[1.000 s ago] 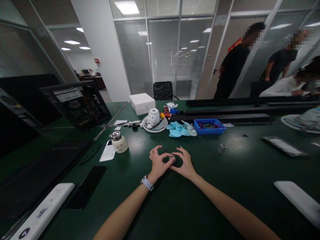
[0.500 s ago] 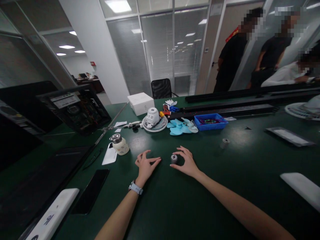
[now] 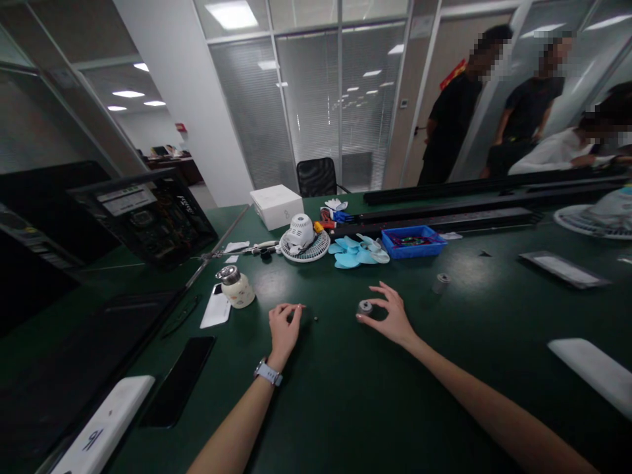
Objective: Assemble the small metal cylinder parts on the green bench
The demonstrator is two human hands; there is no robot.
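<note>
Between the thumb and index finger of my right hand (image 3: 394,318) is a small grey metal cylinder (image 3: 365,307), perhaps a small motor, upright at the green tabletop. My left hand (image 3: 285,332) has thumb and fingertips drawn together in a pinch; anything between them is too small to make out. Just right of those fingertips lies a tiny dark piece (image 3: 316,318) on the table. A second metal cylinder (image 3: 442,283) stands apart, beyond my right hand.
Farther back sit light-blue fan blades (image 3: 353,250), a white fan part (image 3: 301,234), a blue tray (image 3: 415,247) of wires and a white box (image 3: 277,205). To the left are a cream jar (image 3: 237,289) and a black phone (image 3: 182,382). Several people are at back right.
My right hand has moved right with the metal cylinder. My left fingers have come together from a spread pose. The tiny dark piece now shows between the hands.
</note>
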